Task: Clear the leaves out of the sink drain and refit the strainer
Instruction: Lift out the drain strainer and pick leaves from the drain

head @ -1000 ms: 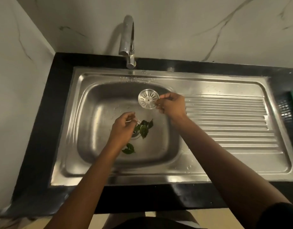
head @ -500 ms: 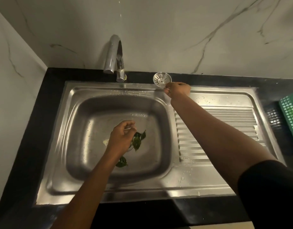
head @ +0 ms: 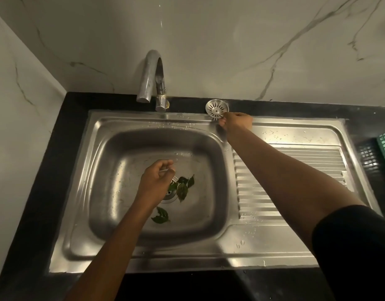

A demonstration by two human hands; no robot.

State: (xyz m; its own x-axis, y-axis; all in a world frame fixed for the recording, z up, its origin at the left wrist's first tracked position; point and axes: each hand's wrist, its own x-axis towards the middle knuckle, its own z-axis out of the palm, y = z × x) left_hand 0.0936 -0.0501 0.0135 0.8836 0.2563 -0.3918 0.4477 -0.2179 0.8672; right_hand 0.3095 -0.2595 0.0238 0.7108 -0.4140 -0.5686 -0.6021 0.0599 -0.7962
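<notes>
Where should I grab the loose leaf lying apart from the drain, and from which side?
Pinch the lone leaf by its upturned near edge, coming from above with the left hand, which hovers just beyond it. It looks curled rather than flat on the sink floor, so fingertips should get under.

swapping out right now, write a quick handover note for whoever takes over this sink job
Right hand: fingertips on the round slotted metal strainer, at the back counter edge by the curved chrome tap.
Left hand: loosely curled over the open drain in the steel sink basin; whether it holds anything is unclear.
Done: strainer out.
Left: dark green leaves beside the drain, one leaf nearer you; remove them, refit strainer.
</notes>
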